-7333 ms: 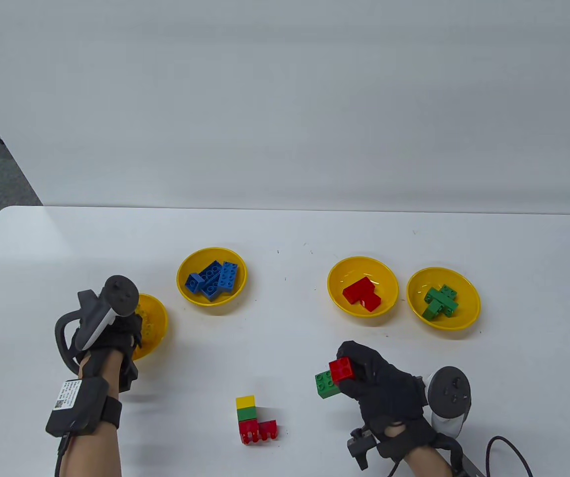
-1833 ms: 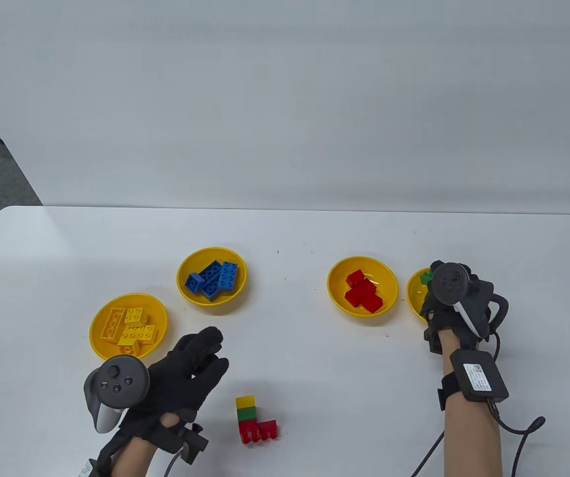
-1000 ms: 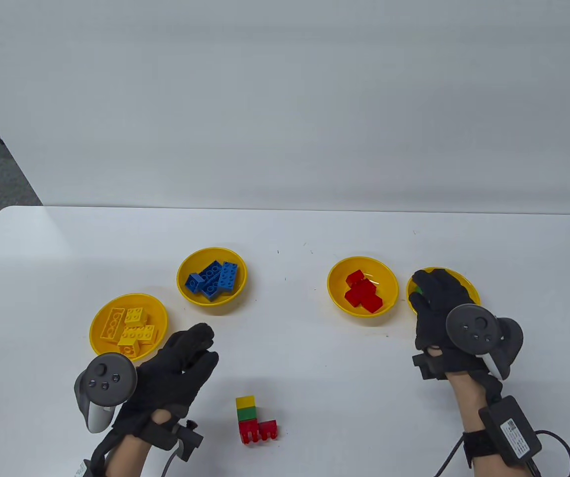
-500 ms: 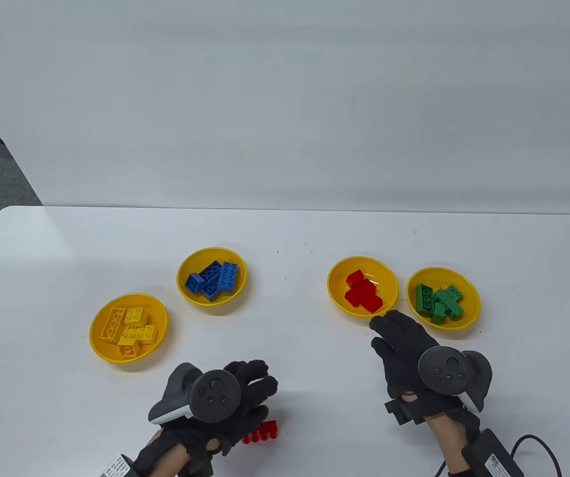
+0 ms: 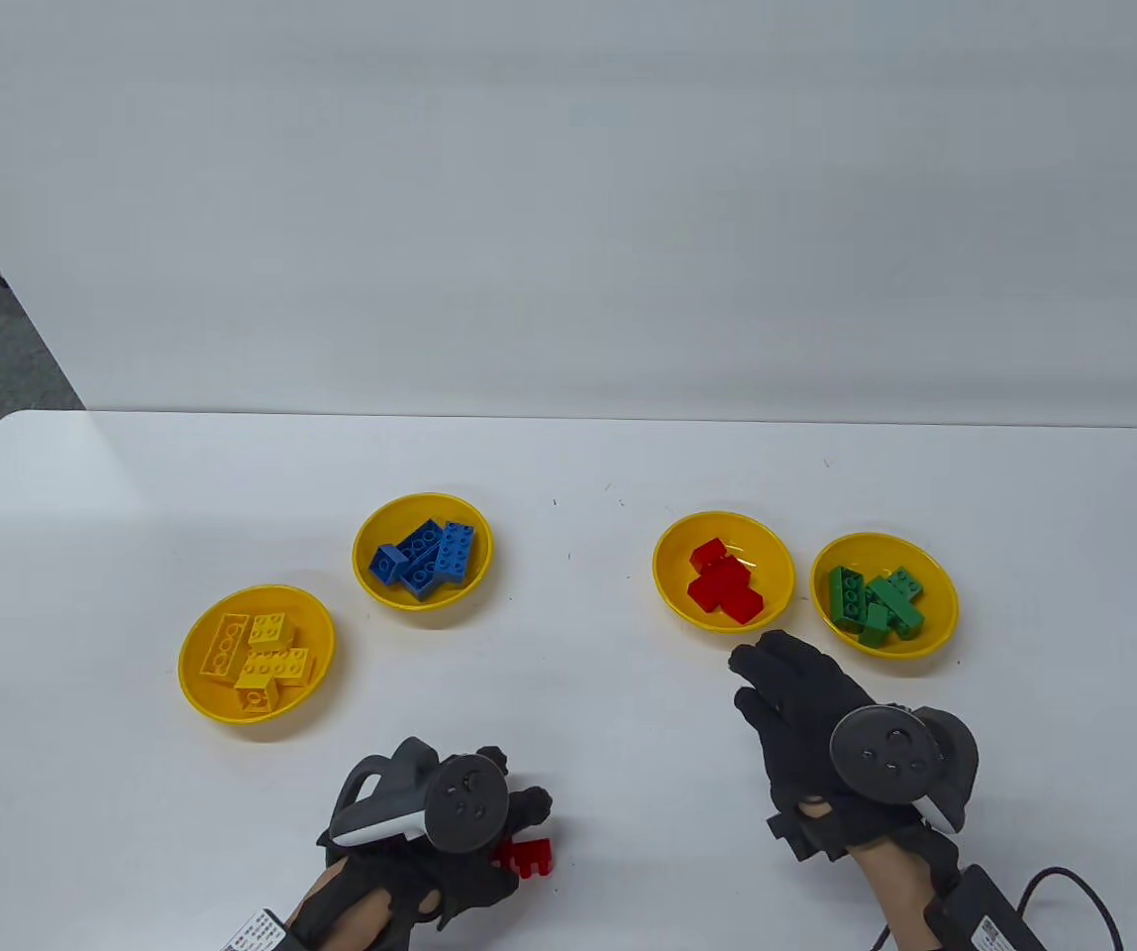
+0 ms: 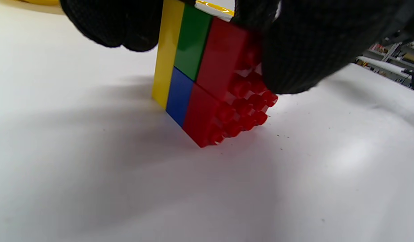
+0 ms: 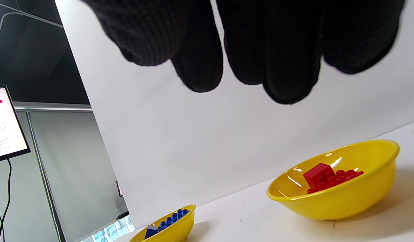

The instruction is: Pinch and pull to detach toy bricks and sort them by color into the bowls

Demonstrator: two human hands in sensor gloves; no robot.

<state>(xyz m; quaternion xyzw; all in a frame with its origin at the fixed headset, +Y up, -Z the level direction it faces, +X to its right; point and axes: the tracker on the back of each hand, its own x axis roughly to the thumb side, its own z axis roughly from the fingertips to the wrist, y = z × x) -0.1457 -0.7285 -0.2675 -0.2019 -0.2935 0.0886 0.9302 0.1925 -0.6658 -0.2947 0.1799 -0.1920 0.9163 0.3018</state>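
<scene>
A joined brick stack point(image 6: 207, 77) of yellow, green, blue and red bricks stands tilted on the table, with its lower red corner touching the surface. My left hand point(image 6: 207, 30) grips it from above, fingers point(image 6: 119, 23) on the yellow side and thumb on the red side. From the table view my left hand point(image 5: 519, 802) covers most of the brick stack point(image 5: 529, 857), and only a red part shows. My right hand point(image 5: 776, 684) hovers open below the red bowl point(image 5: 668, 584), holding nothing. Its fingers point(image 7: 280, 50) hang straight in the right wrist view.
Four yellow bowls stand in a row: yellow bricks in the bowl point(image 5: 194, 693) at far left, then a blue-brick bowl point(image 5: 366, 584), the red one, and a green-brick bowl point(image 5: 940, 594). The red bowl point(image 7: 334, 201) and blue bowl point(image 7: 173, 225) also show from the right wrist.
My left hand moved right and came down over the stack, taking hold of it. My right hand left a green brick in the green bowl and drew back towards me, open.
</scene>
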